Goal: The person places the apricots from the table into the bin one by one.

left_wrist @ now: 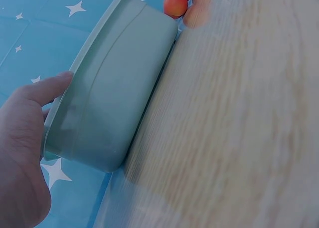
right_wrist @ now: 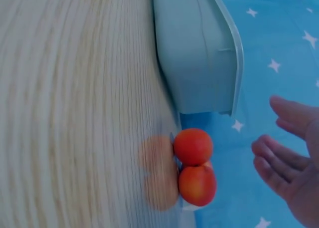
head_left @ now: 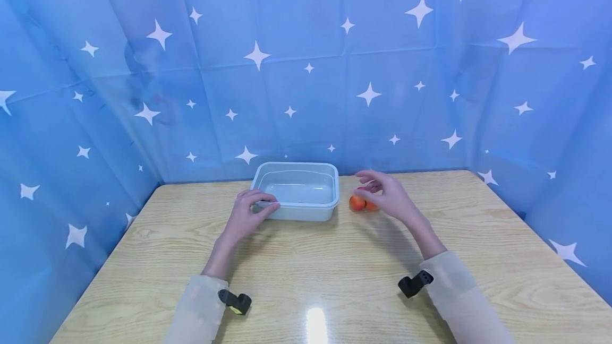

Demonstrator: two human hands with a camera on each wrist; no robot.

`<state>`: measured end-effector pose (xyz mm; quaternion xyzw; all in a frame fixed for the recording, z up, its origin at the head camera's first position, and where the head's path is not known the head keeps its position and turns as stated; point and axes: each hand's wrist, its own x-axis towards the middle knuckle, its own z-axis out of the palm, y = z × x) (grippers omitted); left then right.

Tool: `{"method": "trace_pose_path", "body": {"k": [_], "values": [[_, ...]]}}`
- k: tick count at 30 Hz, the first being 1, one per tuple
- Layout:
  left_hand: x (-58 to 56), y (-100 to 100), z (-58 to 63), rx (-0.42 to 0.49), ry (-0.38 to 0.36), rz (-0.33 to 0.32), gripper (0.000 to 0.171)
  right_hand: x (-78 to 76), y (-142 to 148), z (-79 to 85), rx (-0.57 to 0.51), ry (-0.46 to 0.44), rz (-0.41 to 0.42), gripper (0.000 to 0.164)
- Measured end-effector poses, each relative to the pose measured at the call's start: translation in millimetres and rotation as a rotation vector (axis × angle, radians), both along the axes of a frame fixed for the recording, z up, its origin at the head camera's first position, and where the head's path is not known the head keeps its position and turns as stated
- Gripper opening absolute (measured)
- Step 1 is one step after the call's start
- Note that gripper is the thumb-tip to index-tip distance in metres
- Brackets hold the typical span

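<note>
A light blue-green rectangular plastic basin (head_left: 306, 214) stands upright on the table. My left hand (head_left: 248, 208) pinches its rim at the near left corner. The left wrist view shows the thumb on the outer side, with the other fingers mostly hidden behind the wall. Right of the basin lie several round red-orange fruits (head_left: 356, 203) close together; their exact kind is unclear. Over them hovers my right hand (head_left: 392, 195), fingers spread from the thumb and holding nothing. In the right wrist view, a gap separates that hand from the upper fruit (right_wrist: 193, 146) and the lower fruit (right_wrist: 197, 185).
The wood-grain table (head_left: 306, 264) has a glossy surface that mirrors the fruits. A blue curtain (head_left: 306, 84) with white stars hangs behind its far edge and along both sides. Small black devices sit on the left sleeve (head_left: 198, 301) and the right sleeve (head_left: 459, 291).
</note>
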<state>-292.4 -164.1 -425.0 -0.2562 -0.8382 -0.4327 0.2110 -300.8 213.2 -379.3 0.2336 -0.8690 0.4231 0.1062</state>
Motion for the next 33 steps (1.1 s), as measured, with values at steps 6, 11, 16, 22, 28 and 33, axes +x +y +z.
{"method": "trace_pose_path", "body": {"k": [6,11,16,22,28,33], "values": [[0.8,0,0.6,0.003,0.002,0.000,0.011,-1.0,7,-1.6,0.050,-0.033,-0.032,0.047],[2.2,1,1.8,0.004,-0.002,0.001,0.011,-2.1,11,-3.3,0.073,-0.060,-0.040,0.049],[3.2,1,2.7,0.002,-0.008,0.003,0.011,-4.2,16,-7.2,0.096,-0.071,-0.042,0.049],[2.9,1,3.2,0.011,0.003,-0.009,0.010,-7.5,23,-13.1,0.108,-0.069,-0.033,0.049],[2.3,1,2.7,0.011,0.008,-0.008,0.010,-10.6,27,-17.7,0.141,-0.078,-0.011,0.049],[2.7,1,2.2,0.010,0.001,-0.002,0.010,-11.1,30,-22.4,0.124,-0.107,-0.002,0.047]]}}
